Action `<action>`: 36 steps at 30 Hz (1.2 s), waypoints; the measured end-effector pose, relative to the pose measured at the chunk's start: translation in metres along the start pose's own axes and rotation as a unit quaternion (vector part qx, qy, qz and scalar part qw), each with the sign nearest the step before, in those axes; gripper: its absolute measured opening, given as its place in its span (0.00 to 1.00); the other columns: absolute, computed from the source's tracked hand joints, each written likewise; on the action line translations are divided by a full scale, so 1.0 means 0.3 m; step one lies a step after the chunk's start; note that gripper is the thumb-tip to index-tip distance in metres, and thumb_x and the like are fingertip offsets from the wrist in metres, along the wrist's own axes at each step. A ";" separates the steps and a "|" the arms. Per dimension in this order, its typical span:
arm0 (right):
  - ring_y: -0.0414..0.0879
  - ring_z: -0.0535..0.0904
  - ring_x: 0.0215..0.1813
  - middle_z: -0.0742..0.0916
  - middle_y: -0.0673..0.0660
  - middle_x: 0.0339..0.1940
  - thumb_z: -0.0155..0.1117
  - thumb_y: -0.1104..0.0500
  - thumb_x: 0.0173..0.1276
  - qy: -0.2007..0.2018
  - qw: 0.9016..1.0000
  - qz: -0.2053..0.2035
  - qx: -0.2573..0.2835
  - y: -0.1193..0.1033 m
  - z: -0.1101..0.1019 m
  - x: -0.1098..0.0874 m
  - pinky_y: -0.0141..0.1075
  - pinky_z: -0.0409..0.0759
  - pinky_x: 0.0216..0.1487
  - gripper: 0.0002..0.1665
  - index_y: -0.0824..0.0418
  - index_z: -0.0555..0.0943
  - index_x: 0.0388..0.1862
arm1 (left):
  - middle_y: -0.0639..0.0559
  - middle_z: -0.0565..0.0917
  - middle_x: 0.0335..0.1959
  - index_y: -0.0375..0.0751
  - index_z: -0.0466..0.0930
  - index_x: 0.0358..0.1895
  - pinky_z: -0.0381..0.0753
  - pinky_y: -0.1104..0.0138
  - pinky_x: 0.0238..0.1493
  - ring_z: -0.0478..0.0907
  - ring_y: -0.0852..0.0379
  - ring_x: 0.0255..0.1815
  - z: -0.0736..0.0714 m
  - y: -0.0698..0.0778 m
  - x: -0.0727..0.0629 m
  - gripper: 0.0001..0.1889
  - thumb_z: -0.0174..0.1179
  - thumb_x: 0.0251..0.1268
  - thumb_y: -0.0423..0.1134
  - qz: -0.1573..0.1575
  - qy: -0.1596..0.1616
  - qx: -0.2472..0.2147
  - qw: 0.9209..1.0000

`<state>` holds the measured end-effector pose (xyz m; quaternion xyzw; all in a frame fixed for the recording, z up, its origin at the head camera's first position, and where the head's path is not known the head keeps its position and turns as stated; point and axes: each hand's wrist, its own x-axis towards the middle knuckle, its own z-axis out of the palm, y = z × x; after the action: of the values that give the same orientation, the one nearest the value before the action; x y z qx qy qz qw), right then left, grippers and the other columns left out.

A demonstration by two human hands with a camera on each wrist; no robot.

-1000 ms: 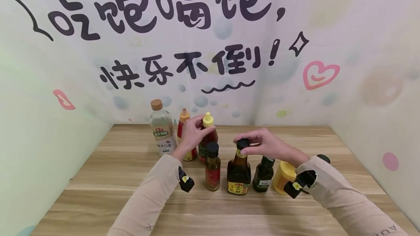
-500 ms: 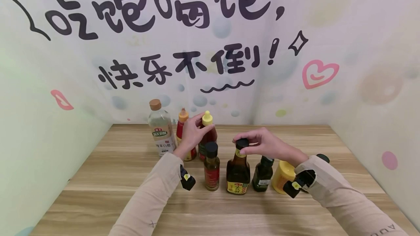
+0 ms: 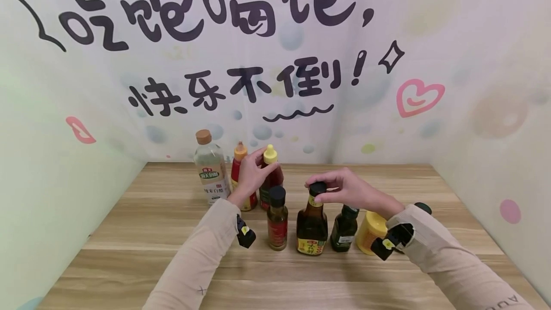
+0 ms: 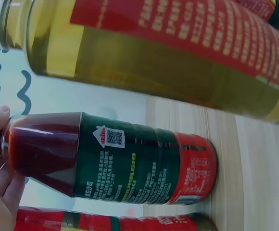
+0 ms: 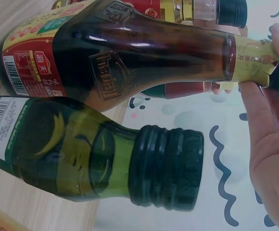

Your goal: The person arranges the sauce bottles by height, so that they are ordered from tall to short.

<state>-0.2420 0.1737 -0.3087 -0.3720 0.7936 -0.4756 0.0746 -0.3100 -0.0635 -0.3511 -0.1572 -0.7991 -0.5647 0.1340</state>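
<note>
In the head view my left hand holds a dark red sauce bottle by its neck, just under the yellow nozzle cap. Its green and red label shows in the left wrist view, and its base is at the tabletop. My right hand pinches the black cap and neck of a brown soy sauce bottle, which stands upright with a yellow label. Between the two, nearer me, stands a slim black-capped bottle of yellowish liquid with a red label.
Left of my left hand are a clear white vinegar bottle and an orange-capped red squeeze bottle. On the right stand a small green bottle, a yellow tub and a dark-lidded container partly behind my forearm. A printed cloth hangs behind.
The sauce bottle's yellow cap has shifted very slightly left with my left hand. My right hand and the soy sauce bottle stay in place.
</note>
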 end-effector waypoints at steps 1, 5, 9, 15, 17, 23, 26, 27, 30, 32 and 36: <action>0.42 0.78 0.42 0.81 0.61 0.46 0.64 0.62 0.56 0.000 1.000 -0.001 0.000 -0.001 0.000 0.000 0.35 0.77 0.43 0.23 0.71 0.75 0.50 | 0.40 0.75 0.51 0.33 0.69 0.57 0.73 0.60 0.49 0.73 0.49 0.51 -0.001 0.001 0.001 0.27 0.63 0.52 0.35 0.000 0.002 0.002 1.000; 0.42 0.78 0.43 0.81 0.61 0.46 0.64 0.62 0.56 -0.001 1.000 -0.002 -0.002 -0.003 0.000 0.001 0.36 0.77 0.44 0.23 0.72 0.74 0.50 | 0.40 0.75 0.52 0.33 0.68 0.57 0.72 0.60 0.50 0.73 0.48 0.52 -0.004 0.001 0.004 0.26 0.62 0.53 0.34 -0.002 0.002 0.002 1.000; 0.42 0.78 0.43 0.81 0.61 0.46 0.64 0.62 0.56 -0.002 1.000 0.001 0.000 -0.003 0.002 0.001 0.35 0.77 0.44 0.23 0.71 0.75 0.50 | 0.39 0.74 0.53 0.33 0.67 0.58 0.71 0.60 0.51 0.72 0.48 0.53 -0.002 -0.001 0.008 0.27 0.61 0.54 0.33 -0.003 -0.007 0.001 1.000; 0.42 0.78 0.43 0.81 0.62 0.47 0.63 0.62 0.57 -0.006 1.000 0.008 0.006 -0.001 0.005 0.000 0.35 0.77 0.44 0.23 0.71 0.74 0.51 | 0.39 0.74 0.52 0.33 0.66 0.58 0.71 0.59 0.52 0.72 0.48 0.52 0.003 0.003 0.015 0.27 0.61 0.54 0.32 -0.008 -0.017 0.014 1.000; 0.42 0.78 0.43 0.81 0.62 0.47 0.64 0.62 0.56 -0.004 1.000 0.008 0.008 -0.002 0.004 -0.002 0.35 0.77 0.44 0.23 0.71 0.75 0.50 | 0.39 0.74 0.52 0.33 0.65 0.59 0.71 0.59 0.52 0.72 0.48 0.52 0.004 0.006 0.019 0.27 0.61 0.54 0.33 -0.011 -0.024 0.022 0.999; 0.42 0.78 0.42 0.81 0.62 0.46 0.64 0.62 0.56 -0.001 1.000 0.003 0.009 0.002 0.003 -0.001 0.35 0.77 0.43 0.23 0.70 0.75 0.50 | 0.39 0.73 0.53 0.33 0.64 0.59 0.70 0.58 0.53 0.71 0.48 0.53 -0.005 0.011 0.023 0.27 0.60 0.56 0.34 -0.011 -0.040 0.040 0.998; 0.42 0.78 0.41 0.81 0.61 0.46 0.64 0.62 0.56 -0.001 1.000 0.004 0.008 0.004 0.004 0.000 0.35 0.77 0.43 0.23 0.69 0.75 0.50 | 0.39 0.73 0.53 0.33 0.64 0.60 0.69 0.58 0.53 0.70 0.47 0.53 -0.012 0.011 0.023 0.27 0.59 0.56 0.35 -0.009 -0.047 0.047 0.998; 0.42 0.78 0.41 0.81 0.61 0.46 0.64 0.62 0.56 -0.001 1.000 0.005 0.008 0.004 0.004 0.000 0.35 0.77 0.43 0.23 0.69 0.75 0.50 | 0.39 0.73 0.53 0.33 0.64 0.60 0.69 0.58 0.53 0.70 0.47 0.53 -0.014 0.011 0.023 0.27 0.59 0.56 0.35 -0.011 -0.050 0.046 0.998; 0.43 0.78 0.42 0.81 0.62 0.46 0.64 0.62 0.56 0.000 1.000 0.009 0.010 0.002 0.005 -0.001 0.35 0.77 0.43 0.23 0.69 0.75 0.51 | 0.39 0.72 0.54 0.34 0.63 0.60 0.68 0.57 0.54 0.70 0.48 0.54 -0.017 0.008 0.025 0.27 0.59 0.57 0.35 -0.019 -0.057 0.041 0.997; 0.43 0.78 0.43 0.81 0.62 0.47 0.64 0.61 0.56 0.000 1.000 0.011 0.012 0.000 0.005 -0.002 0.35 0.77 0.44 0.23 0.69 0.75 0.51 | 0.39 0.72 0.54 0.34 0.63 0.60 0.68 0.57 0.55 0.69 0.48 0.54 -0.017 0.008 0.026 0.27 0.58 0.57 0.34 -0.023 -0.060 0.034 0.997; 0.43 0.78 0.43 0.80 0.62 0.47 0.64 0.61 0.56 0.002 1.000 0.011 0.009 -0.002 0.005 -0.003 0.35 0.77 0.44 0.23 0.69 0.75 0.51 | 0.39 0.72 0.54 0.33 0.63 0.60 0.68 0.58 0.55 0.69 0.48 0.54 -0.013 0.013 0.025 0.26 0.58 0.57 0.33 -0.025 -0.059 0.024 0.998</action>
<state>-0.2403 0.1732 -0.3093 -0.3614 0.7938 -0.4823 0.0816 -0.3151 -0.0652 -0.3436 -0.1671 -0.8228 -0.5379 0.0761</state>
